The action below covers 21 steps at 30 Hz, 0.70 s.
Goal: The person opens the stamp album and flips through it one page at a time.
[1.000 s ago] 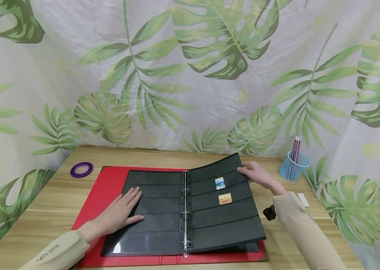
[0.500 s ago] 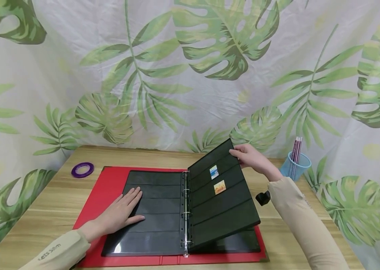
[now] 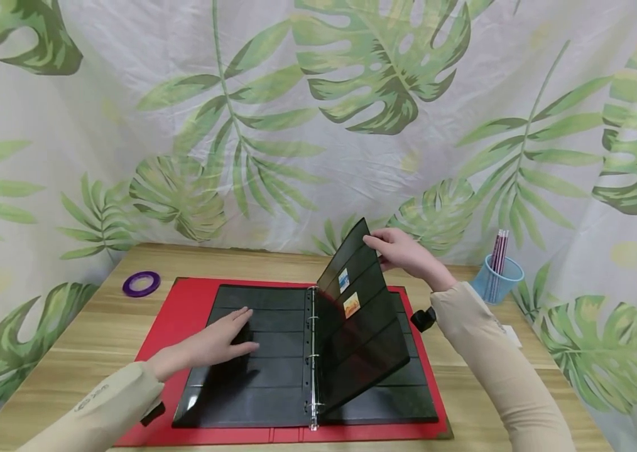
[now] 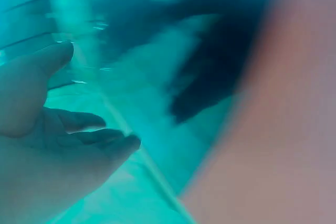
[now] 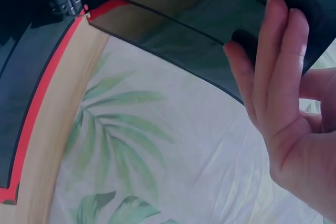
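A red ring binder (image 3: 190, 307) lies spread on the wooden table, with metal rings (image 3: 314, 358) down its middle. My right hand (image 3: 409, 254) pinches the upper outer corner of a black pocket page (image 3: 377, 339), which stands tilted up from the right side. A small blue stamp-like picture (image 3: 343, 280) and an orange one (image 3: 352, 306) sit in its pockets. In the right wrist view, the right fingers (image 5: 270, 61) lie against the page's back. My left hand (image 3: 211, 342) hovers over the left black page (image 3: 279, 376), fingers extended, its shadow beneath. The left wrist view is teal-tinted and blurred.
A purple ring (image 3: 127, 288) lies at the table's back left. At the back right stands a blue mesh cup (image 3: 490, 287) with several pencils (image 3: 499, 251). A small white block (image 3: 512, 336) is partly behind the right sleeve. A leaf-patterned cloth (image 3: 273, 157) hangs behind the table.
My right hand has raised the page's outer edge and swung it leftward, uncovering another black page below. The left hand has lifted off the left page and shifted slightly right.
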Each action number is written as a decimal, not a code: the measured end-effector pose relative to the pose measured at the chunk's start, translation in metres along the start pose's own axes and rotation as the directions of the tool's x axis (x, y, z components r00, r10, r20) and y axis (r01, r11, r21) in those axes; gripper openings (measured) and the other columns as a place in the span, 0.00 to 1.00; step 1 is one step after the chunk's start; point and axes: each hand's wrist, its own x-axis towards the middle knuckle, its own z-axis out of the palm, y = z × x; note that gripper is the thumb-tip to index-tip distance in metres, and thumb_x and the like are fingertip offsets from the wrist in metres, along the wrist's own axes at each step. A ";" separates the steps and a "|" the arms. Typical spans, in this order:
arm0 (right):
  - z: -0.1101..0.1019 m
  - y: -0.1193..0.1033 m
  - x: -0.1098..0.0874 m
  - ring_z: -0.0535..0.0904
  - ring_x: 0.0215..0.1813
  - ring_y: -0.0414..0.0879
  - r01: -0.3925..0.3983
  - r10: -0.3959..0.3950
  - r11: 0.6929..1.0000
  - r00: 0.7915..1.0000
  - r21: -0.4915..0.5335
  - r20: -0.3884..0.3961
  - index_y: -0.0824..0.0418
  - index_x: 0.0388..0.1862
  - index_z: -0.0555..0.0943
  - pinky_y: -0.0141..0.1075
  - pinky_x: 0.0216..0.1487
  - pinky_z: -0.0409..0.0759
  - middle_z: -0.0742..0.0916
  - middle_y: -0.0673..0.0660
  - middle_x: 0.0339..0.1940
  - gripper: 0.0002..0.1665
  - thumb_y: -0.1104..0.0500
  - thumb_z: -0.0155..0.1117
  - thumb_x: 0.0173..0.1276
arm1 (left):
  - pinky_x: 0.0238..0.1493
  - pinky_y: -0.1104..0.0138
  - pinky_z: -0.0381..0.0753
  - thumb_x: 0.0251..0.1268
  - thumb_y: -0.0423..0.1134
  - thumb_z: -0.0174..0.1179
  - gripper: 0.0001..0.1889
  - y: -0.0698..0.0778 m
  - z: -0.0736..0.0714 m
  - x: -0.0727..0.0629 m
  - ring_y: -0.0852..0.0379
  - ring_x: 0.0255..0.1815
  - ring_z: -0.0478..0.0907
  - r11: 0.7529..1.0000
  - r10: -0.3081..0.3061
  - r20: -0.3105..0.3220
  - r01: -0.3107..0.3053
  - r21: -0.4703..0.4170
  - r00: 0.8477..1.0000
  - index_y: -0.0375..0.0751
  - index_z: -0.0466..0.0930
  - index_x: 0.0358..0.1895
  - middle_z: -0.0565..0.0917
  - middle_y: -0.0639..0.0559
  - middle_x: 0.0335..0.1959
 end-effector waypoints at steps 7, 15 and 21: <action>0.008 -0.012 0.003 0.60 0.20 0.40 0.020 -0.020 1.000 1.000 0.008 0.011 0.57 0.26 0.59 0.31 0.29 0.72 0.61 0.49 0.22 0.22 0.50 0.46 0.81 | 0.62 0.47 0.77 0.71 0.51 0.58 0.37 0.072 -0.033 0.033 0.41 0.60 0.79 0.989 0.103 -0.078 -0.111 -0.094 0.992 0.25 0.62 0.72 0.79 0.32 0.60; 0.020 -0.024 0.009 0.66 0.22 0.41 0.025 -0.026 0.998 0.999 0.050 0.034 0.59 0.30 0.65 0.32 0.31 0.75 0.63 0.50 0.25 0.19 0.50 0.45 0.81 | 0.60 0.53 0.80 0.76 0.51 0.51 0.33 0.136 -0.057 0.068 0.40 0.62 0.79 0.933 0.059 -0.048 -0.072 -0.353 0.997 0.31 0.62 0.73 0.75 0.34 0.67; 0.029 -0.030 0.012 0.71 0.22 0.41 0.031 -0.033 0.997 0.999 0.067 0.029 0.59 0.32 0.68 0.32 0.32 0.79 0.66 0.50 0.22 0.19 0.50 0.44 0.82 | 0.69 0.49 0.73 0.76 0.52 0.51 0.33 0.153 -0.063 0.080 0.43 0.72 0.71 0.881 -0.010 -0.064 -0.022 -0.473 0.998 0.35 0.61 0.75 0.70 0.39 0.73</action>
